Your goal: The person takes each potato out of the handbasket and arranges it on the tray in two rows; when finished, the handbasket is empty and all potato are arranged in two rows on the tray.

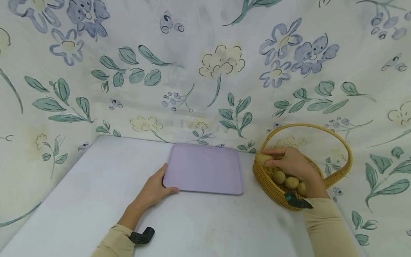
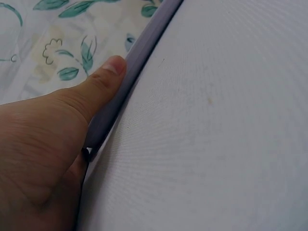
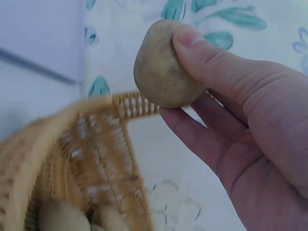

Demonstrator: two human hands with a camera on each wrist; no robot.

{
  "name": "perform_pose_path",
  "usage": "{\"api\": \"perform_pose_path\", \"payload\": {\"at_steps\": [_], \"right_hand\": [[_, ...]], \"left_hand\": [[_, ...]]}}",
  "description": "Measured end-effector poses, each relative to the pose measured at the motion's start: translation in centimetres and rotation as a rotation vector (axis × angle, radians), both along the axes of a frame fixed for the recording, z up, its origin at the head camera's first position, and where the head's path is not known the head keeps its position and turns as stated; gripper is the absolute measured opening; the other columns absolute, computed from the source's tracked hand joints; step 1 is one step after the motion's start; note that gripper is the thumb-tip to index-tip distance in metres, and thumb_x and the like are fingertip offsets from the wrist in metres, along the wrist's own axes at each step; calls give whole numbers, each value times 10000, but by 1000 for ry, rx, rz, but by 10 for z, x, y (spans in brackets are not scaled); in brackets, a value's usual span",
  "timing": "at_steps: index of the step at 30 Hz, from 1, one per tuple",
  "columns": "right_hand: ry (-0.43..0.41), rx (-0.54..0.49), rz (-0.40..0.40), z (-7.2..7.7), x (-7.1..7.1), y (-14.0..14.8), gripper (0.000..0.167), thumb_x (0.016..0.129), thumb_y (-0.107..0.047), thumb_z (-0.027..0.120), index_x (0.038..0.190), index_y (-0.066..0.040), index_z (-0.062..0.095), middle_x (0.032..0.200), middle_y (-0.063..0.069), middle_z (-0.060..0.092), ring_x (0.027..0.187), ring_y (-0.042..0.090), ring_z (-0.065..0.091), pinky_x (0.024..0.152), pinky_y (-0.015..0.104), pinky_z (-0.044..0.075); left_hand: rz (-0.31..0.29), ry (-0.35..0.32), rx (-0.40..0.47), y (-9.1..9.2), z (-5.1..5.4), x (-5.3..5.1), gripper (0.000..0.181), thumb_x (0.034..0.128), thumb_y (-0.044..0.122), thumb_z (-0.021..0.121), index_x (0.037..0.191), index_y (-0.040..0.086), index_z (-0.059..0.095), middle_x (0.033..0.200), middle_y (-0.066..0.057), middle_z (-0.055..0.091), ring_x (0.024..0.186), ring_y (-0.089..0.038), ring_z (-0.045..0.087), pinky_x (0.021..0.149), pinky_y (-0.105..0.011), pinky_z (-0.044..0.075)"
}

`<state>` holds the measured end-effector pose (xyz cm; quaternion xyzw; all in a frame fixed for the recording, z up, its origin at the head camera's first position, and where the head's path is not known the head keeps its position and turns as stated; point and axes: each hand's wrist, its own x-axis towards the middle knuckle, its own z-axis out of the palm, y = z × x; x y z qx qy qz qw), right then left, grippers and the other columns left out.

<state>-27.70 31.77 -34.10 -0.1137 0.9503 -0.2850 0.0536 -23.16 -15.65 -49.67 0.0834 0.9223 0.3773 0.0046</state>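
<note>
A round, pale brown potato (image 3: 163,67) is pinched between the thumb and fingers of my right hand (image 1: 290,164), at the left rim of a wicker basket (image 1: 273,189) with a tall handle. Inside the basket lie several more potatoes (image 1: 291,182), partly hidden by the hand and wrist. My left hand (image 1: 154,187) holds the near left corner of a flat lilac tray (image 1: 205,169). Its thumb (image 2: 103,82) lies along the tray's near edge, while the other fingers are at the left side and mostly hidden in the left wrist view.
The tray lies on a white table (image 1: 205,221), left of the basket. Behind and at the sides hangs a cloth (image 1: 192,71) with flowers and leaves. The basket's arched handle (image 1: 346,153) rises around the right forearm's far side.
</note>
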Motion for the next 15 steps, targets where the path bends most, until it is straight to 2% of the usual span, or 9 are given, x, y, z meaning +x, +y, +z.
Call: {"api": "perform_pose_path", "payload": {"at_steps": [4, 9, 11, 15], "right_hand": [[38, 7, 41, 7, -1, -18, 534, 870, -506, 773, 1334, -254, 701, 1282, 36, 733, 1255, 286, 646, 1065, 516, 527], [40, -26, 68, 11, -4, -46, 514, 881, -434, 787, 1345, -232, 694, 1367, 64, 683, 1265, 284, 640, 974, 418, 582], [26, -58, 61, 9, -6, -56, 502, 871, -423, 797, 1333, -251, 703, 1402, 64, 660, 1279, 280, 632, 929, 346, 592], [-20, -181, 85, 1, -10, -78, 493, 864, -360, 815, 1321, -204, 712, 1441, 106, 627, 1285, 299, 631, 902, 271, 601]], "left_hand": [[9, 15, 0, 0, 1, -1, 1215, 787, 502, 848, 1611, -49, 147, 1665, -266, 224, 1529, -446, 272, 1245, -574, 300], [9, 14, -2, 0, 2, -3, 1219, 790, 517, 841, 1611, -51, 142, 1664, -266, 222, 1529, -445, 272, 1245, -572, 300], [9, 10, 9, 1, 1, -3, 1222, 788, 514, 845, 1612, -49, 139, 1667, -262, 217, 1532, -442, 267, 1248, -572, 296], [20, -10, 15, 3, -1, 0, 1234, 775, 514, 856, 1619, -28, 138, 1672, -246, 222, 1533, -435, 272, 1247, -571, 299]]}}
